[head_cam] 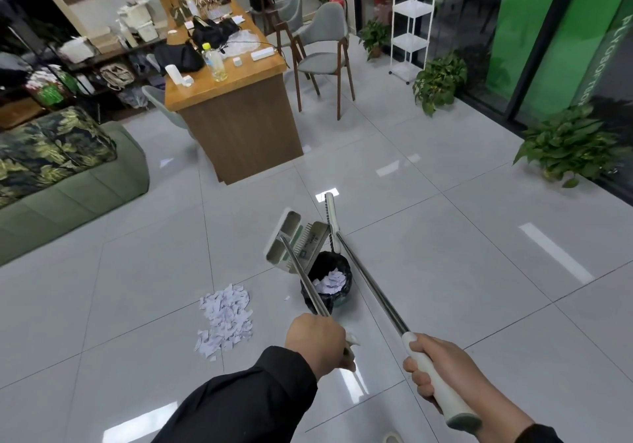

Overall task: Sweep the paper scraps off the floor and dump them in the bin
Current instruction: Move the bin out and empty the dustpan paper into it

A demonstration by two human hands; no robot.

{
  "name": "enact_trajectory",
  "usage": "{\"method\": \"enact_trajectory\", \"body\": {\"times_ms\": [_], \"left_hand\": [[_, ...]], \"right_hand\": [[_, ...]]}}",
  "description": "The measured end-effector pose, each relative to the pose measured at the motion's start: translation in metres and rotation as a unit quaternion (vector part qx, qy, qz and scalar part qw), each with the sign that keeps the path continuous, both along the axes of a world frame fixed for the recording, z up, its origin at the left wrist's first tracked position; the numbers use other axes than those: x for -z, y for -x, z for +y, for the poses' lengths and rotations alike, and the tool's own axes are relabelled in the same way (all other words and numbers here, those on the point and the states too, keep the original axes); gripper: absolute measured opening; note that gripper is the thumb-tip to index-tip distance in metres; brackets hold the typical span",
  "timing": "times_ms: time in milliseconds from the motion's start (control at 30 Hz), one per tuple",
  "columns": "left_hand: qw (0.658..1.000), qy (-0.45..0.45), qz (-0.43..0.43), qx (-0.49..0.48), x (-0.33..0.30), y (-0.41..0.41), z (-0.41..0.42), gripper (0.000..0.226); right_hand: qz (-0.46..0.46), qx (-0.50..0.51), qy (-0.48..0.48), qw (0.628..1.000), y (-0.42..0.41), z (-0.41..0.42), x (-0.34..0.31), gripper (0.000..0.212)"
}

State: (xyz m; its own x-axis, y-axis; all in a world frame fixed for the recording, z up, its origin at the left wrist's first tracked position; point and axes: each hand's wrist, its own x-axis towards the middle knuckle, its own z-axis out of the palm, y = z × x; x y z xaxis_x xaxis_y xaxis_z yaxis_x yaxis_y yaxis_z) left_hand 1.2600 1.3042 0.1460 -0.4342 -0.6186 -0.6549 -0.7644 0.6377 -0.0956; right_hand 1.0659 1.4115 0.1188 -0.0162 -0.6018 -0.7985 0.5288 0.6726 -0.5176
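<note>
A pile of white paper scraps (226,319) lies on the grey tiled floor, left of a small bin (327,279) lined with a black bag. White scraps sit inside the bin. My left hand (317,341) grips the metal handle of a dustpan (296,242), which is tipped over the bin's far rim. My right hand (433,367) grips the white handle of a broom; its head (331,216) stands on the floor just behind the bin. One stray scrap (287,297) lies beside the bin.
A wooden desk (236,106) with bottles and bags stands ahead, grey chairs (325,55) to its right. A green sofa (65,182) is at the left. Potted plants (568,144) and a white shelf (412,21) line the glass wall at right.
</note>
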Motion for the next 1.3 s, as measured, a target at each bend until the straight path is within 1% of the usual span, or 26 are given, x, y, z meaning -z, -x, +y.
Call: {"method": "enact_trajectory", "body": {"times_ms": [67, 167, 267, 333, 367, 433, 467, 500, 533, 567, 600, 633, 667, 700, 767, 800, 867, 900, 967, 1000, 1033, 1067, 1100, 1133, 1233, 1300], "left_hand": [[0.999, 0.011, 0.025, -0.025, -0.003, -0.008, -0.005, 0.047], [0.991, 0.049, 0.082, -0.089, -0.020, -0.035, -0.022, 0.065], [0.958, 0.065, 0.174, -0.217, -0.046, -0.070, -0.037, 0.070], [0.895, 0.065, 0.276, -0.344, -0.068, -0.110, -0.041, 0.063], [0.868, 0.058, 0.313, -0.380, -0.074, -0.114, -0.045, 0.058], [0.796, 0.059, 0.379, -0.468, -0.085, -0.169, -0.046, 0.053], [0.772, 0.054, 0.398, -0.494, -0.086, -0.177, -0.047, 0.054], [0.727, 0.064, 0.417, -0.541, -0.085, -0.217, -0.041, 0.057], [0.701, 0.078, 0.433, -0.561, -0.084, -0.239, -0.036, 0.061], [0.698, 0.083, 0.423, -0.572, -0.081, -0.243, -0.034, 0.063], [0.672, 0.106, 0.414, -0.605, -0.076, -0.283, -0.020, 0.063], [0.668, 0.122, 0.404, -0.613, -0.068, -0.305, -0.012, 0.061], [0.679, 0.125, 0.380, -0.615, -0.060, -0.308, -0.008, 0.061], [0.669, 0.132, 0.353, -0.641, -0.048, -0.347, 0.007, 0.062], [0.692, 0.134, 0.299, -0.644, -0.025, -0.368, 0.021, 0.061], [0.688, 0.127, 0.274, -0.660, -0.010, -0.397, 0.036, 0.055], [0.696, 0.120, 0.258, -0.659, 0.005, -0.404, 0.052, 0.044], [0.678, 0.105, 0.249, -0.684, 0.020, -0.436, 0.068, 0.041], [0.662, 0.088, 0.250, -0.701, 0.034, -0.447, 0.084, 0.042], [0.639, 0.072, 0.247, -0.725, 0.049, -0.474, 0.099, 0.042], [0.629, 0.065, 0.253, -0.733, 0.055, -0.486, 0.109, 0.042], [0.633, 0.055, 0.253, -0.729, 0.056, -0.485, 0.112, 0.041], [0.625, 0.039, 0.250, -0.738, 0.065, -0.502, 0.121, 0.039], [0.627, 0.040, 0.251, -0.736, 0.067, -0.511, 0.126, 0.038], [0.656, 0.031, 0.231, -0.718, 0.071, -0.531, 0.126, 0.039], [0.669, 0.024, 0.215, -0.711, 0.074, -0.540, 0.122, 0.038]], "right_hand": [[0.020, -0.025, 0.006, 0.999, -0.002, 0.000, -0.002, 0.003], [0.049, -0.060, 0.027, 0.997, -0.007, -0.006, -0.012, 0.003], [0.080, -0.098, 0.046, 0.991, -0.018, -0.015, -0.023, 0.008], [0.099, -0.135, 0.061, 0.984, -0.042, -0.027, -0.031, 0.010], [0.103, -0.136, 0.059, 0.984, -0.041, -0.027, -0.031, 0.012], [0.112, -0.172, 0.074, 0.976, -0.071, -0.038, -0.036, 0.012], [0.116, -0.170, 0.075, 0.976, -0.070, -0.038, -0.035, 0.011], [0.123, -0.197, 0.083, 0.969, -0.095, -0.046, -0.036, 0.011], [0.132, -0.213, 0.086, 0.964, -0.107, -0.051, -0.037, 0.010], [0.138, -0.211, 0.084, 0.964, -0.106, -0.051, -0.038, 0.009], [0.143, -0.238, 0.084, 0.957, -0.138, -0.061, -0.036, 0.009], [0.148, -0.253, 0.080, 0.953, -0.154, -0.065, -0.036, 0.009], [0.151, -0.250, 0.076, 0.953, -0.155, -0.065, -0.037, 0.009], [0.156, -0.274, 0.074, 0.946, -0.189, -0.073, -0.033, 0.010], [0.162, -0.278, 0.065, 0.945, -0.206, -0.075, -0.032, 0.009], [0.165, -0.296, 0.059, 0.939, -0.235, -0.079, -0.025, 0.009], [0.171, -0.298, 0.044, 0.938, -0.248, -0.080, -0.022, 0.008], [0.176, -0.315, 0.033, 0.932, -0.282, -0.083, -0.009, 0.008], [0.175, -0.309, 0.011, 0.935, -0.299, -0.083, -0.006, 0.007], [0.181, -0.324, 0.004, 0.929, -0.326, -0.085, 0.005, 0.007], [0.184, -0.333, -0.006, 0.925, -0.339, -0.085, 0.009, 0.006], [0.190, -0.324, -0.007, 0.927, -0.337, -0.085, 0.006, 0.006], [0.201, -0.338, -0.014, 0.919, -0.353, -0.088, 0.014, 0.004], [0.209, -0.352, -0.023, 0.912, -0.360, -0.091, 0.016, 0.003], [0.236, -0.354, -0.043, 0.904, -0.369, -0.103, 0.019, 0.005], [0.243, -0.345, -0.052, 0.905, -0.370, -0.113, 0.020, 0.007]]}}
